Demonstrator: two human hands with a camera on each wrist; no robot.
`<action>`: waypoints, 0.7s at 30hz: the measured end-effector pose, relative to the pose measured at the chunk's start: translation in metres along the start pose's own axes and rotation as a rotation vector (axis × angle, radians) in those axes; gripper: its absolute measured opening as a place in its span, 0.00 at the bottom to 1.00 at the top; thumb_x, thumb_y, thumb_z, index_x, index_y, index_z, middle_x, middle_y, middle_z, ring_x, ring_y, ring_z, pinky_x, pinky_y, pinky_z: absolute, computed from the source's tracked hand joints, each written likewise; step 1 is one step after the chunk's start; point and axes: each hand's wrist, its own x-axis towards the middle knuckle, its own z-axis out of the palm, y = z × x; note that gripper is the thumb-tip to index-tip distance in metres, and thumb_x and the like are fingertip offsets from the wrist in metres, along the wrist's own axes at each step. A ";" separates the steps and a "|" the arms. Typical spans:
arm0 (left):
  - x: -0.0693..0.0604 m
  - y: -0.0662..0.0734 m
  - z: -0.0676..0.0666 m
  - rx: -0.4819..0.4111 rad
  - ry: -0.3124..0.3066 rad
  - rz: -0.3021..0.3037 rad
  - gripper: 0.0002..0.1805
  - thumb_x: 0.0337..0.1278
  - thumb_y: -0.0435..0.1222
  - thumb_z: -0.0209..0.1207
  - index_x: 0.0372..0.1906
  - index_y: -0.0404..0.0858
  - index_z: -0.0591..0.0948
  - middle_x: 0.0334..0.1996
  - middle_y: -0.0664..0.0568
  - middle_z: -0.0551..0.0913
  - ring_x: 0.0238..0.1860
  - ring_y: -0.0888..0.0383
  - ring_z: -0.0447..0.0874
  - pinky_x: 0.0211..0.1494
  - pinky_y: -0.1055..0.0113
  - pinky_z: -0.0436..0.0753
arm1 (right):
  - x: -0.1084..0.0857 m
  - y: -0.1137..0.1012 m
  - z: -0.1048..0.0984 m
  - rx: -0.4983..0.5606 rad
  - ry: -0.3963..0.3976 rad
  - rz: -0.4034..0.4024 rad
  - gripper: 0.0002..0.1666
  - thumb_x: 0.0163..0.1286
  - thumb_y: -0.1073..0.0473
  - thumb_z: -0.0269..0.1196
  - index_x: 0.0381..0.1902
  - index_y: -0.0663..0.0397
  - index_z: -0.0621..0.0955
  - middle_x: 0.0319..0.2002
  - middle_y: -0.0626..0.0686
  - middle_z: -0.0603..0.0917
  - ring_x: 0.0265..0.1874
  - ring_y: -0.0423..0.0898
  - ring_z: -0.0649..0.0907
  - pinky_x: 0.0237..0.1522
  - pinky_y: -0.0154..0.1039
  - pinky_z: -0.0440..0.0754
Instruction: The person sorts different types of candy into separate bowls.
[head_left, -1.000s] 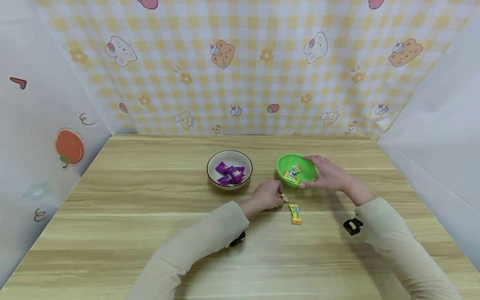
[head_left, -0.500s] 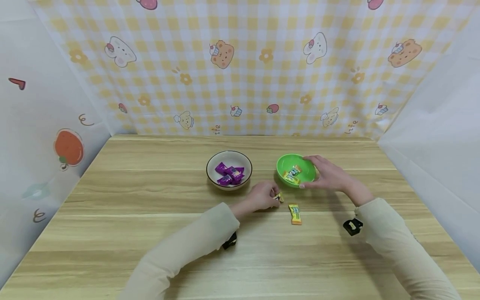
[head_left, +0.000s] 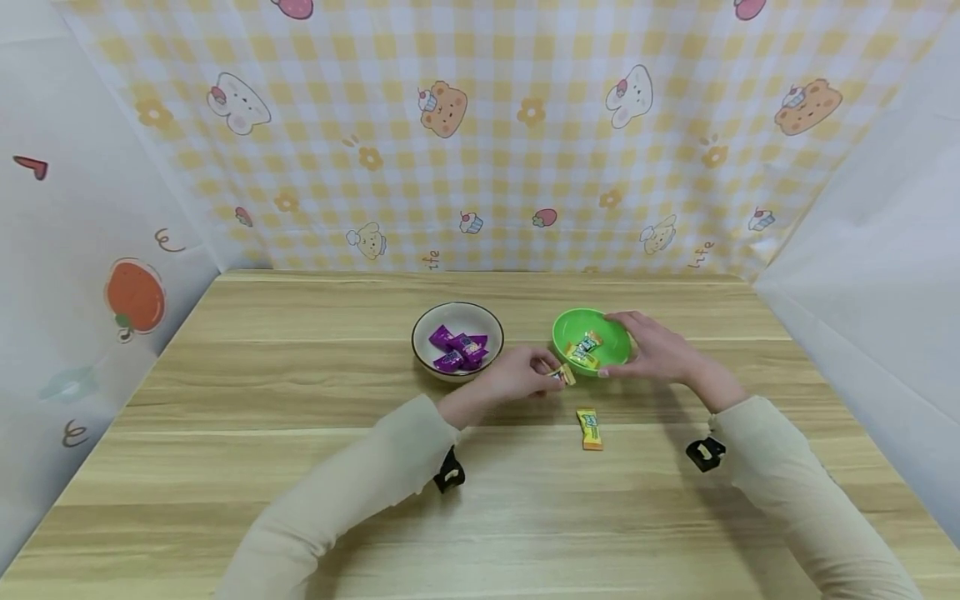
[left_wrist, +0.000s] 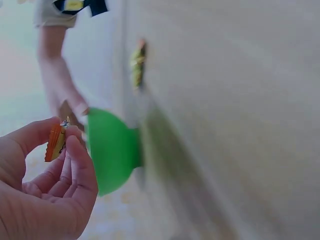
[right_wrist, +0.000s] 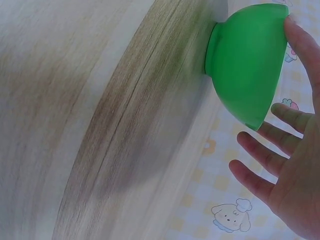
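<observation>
My left hand (head_left: 517,375) pinches a yellow-and-orange wrapped candy (left_wrist: 56,141) between thumb and fingertips, just off the near-left rim of the green bowl (head_left: 592,321). Two or so yellow candies (head_left: 582,353) lie inside that bowl. From the right, my right hand (head_left: 663,350) holds the green bowl across its rim, thumb at the near side and a finger at the far side; its other fingers (right_wrist: 255,182) are spread apart from the bowl. Another yellow candy (head_left: 589,429) lies flat on the table, nearer me than the bowl.
Left of the green bowl stands a white bowl (head_left: 421,354) with a dark rim, holding several purple wrapped candies (head_left: 467,343). Both bowls rest on a wood-grain table (head_left: 262,375). A yellow checked curtain (head_left: 495,167) hangs behind the table.
My left hand has picked the candy up from the table, drawn slightly left, then lifted it toward the green bowl's rim. My right hand stays on the bowl.
</observation>
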 end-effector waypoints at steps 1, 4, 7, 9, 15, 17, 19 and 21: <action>0.001 0.002 -0.002 -0.004 0.002 -0.002 0.12 0.46 0.35 0.63 0.37 0.35 0.79 0.24 0.47 0.80 0.25 0.51 0.80 0.30 0.63 0.79 | 0.000 0.000 0.000 -0.001 -0.001 0.001 0.55 0.45 0.34 0.65 0.61 0.62 0.61 0.55 0.64 0.67 0.53 0.60 0.67 0.47 0.58 0.67; 0.008 0.008 -0.007 -0.075 -0.003 0.002 0.12 0.47 0.34 0.62 0.39 0.33 0.78 0.28 0.41 0.81 0.25 0.52 0.80 0.33 0.60 0.79 | 0.000 0.000 0.000 -0.003 0.000 -0.003 0.55 0.44 0.34 0.65 0.61 0.62 0.61 0.55 0.63 0.67 0.52 0.60 0.68 0.46 0.57 0.68; 0.015 0.011 -0.010 -0.102 0.008 -0.004 0.14 0.48 0.33 0.62 0.41 0.32 0.78 0.30 0.39 0.81 0.23 0.55 0.79 0.34 0.60 0.79 | -0.001 0.000 0.000 -0.008 -0.001 -0.006 0.55 0.44 0.34 0.65 0.61 0.62 0.61 0.55 0.63 0.67 0.52 0.59 0.68 0.46 0.57 0.69; 0.021 0.014 -0.012 -0.112 0.021 -0.008 0.15 0.49 0.33 0.62 0.42 0.31 0.78 0.31 0.37 0.80 0.23 0.55 0.78 0.35 0.59 0.79 | -0.001 0.000 0.000 -0.008 -0.003 -0.005 0.55 0.44 0.33 0.65 0.61 0.61 0.61 0.55 0.63 0.67 0.52 0.59 0.68 0.46 0.57 0.69; 0.035 0.020 -0.014 -0.095 0.063 -0.040 0.15 0.49 0.36 0.61 0.42 0.33 0.78 0.32 0.40 0.81 0.30 0.50 0.80 0.38 0.59 0.78 | -0.001 -0.001 -0.001 -0.011 -0.015 0.003 0.55 0.44 0.32 0.64 0.62 0.61 0.61 0.55 0.63 0.66 0.52 0.60 0.68 0.45 0.58 0.69; 0.039 0.022 -0.012 -0.096 0.077 -0.044 0.14 0.49 0.36 0.62 0.41 0.33 0.79 0.31 0.40 0.81 0.30 0.50 0.80 0.39 0.58 0.78 | -0.001 -0.001 -0.001 -0.009 -0.020 0.009 0.55 0.44 0.32 0.64 0.62 0.60 0.60 0.56 0.63 0.66 0.52 0.60 0.68 0.45 0.58 0.70; 0.044 0.024 -0.010 -0.106 0.095 -0.036 0.14 0.48 0.35 0.62 0.40 0.33 0.79 0.30 0.39 0.81 0.27 0.52 0.80 0.38 0.58 0.78 | -0.001 -0.001 -0.001 -0.007 -0.024 0.014 0.55 0.44 0.32 0.64 0.62 0.60 0.60 0.56 0.62 0.66 0.52 0.60 0.68 0.45 0.58 0.70; 0.047 0.026 -0.008 -0.113 0.111 -0.025 0.13 0.47 0.34 0.63 0.39 0.31 0.79 0.29 0.39 0.81 0.24 0.53 0.79 0.38 0.58 0.78 | -0.001 -0.001 -0.001 -0.006 -0.029 0.017 0.55 0.45 0.32 0.63 0.62 0.60 0.60 0.56 0.62 0.65 0.53 0.60 0.67 0.45 0.58 0.69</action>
